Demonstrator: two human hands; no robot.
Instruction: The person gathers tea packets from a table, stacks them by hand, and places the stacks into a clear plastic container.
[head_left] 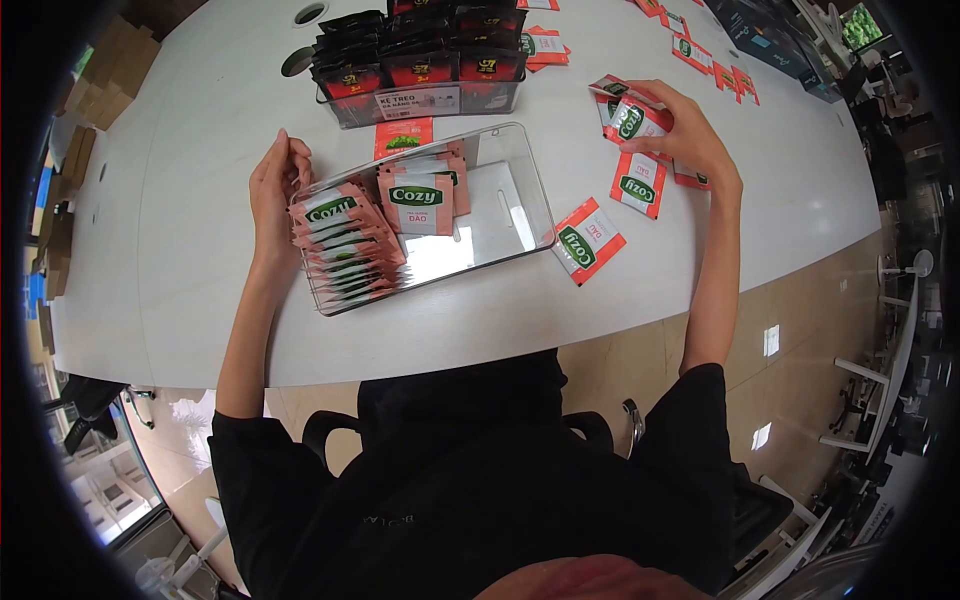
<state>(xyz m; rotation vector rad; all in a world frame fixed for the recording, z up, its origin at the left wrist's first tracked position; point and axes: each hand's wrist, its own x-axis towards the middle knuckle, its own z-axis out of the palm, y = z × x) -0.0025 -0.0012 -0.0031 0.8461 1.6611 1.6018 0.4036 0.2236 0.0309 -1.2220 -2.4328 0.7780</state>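
My left hand point(275, 185) rests against the left end of a clear plastic bin point(485, 255), its fingers loosely bent and apart, gripping nothing visible. Inside the bin, a row of pink Cozy tea sachets point(345, 245) leans along the left side, with further peach tea sachets point(418, 205) beside it; the right part shows bare plastic. To the right of the bin, my right hand point(695, 130) pinches a red-and-white Cozy tea sachet point(636, 122) between thumb and fingers. Under and around it lie other strawberry tea sachets point(638, 183), one point(588, 240) near the bin's right corner.
A second clear bin point(430, 103) full of black-and-red G7 coffee sachets point(420, 68) stands behind. A red sachet point(404, 135) lies between the bins. More red sachets point(692, 52) are scattered at the back right, near a dark box point(765, 40). The table's front edge point(450, 372) is close to my body.
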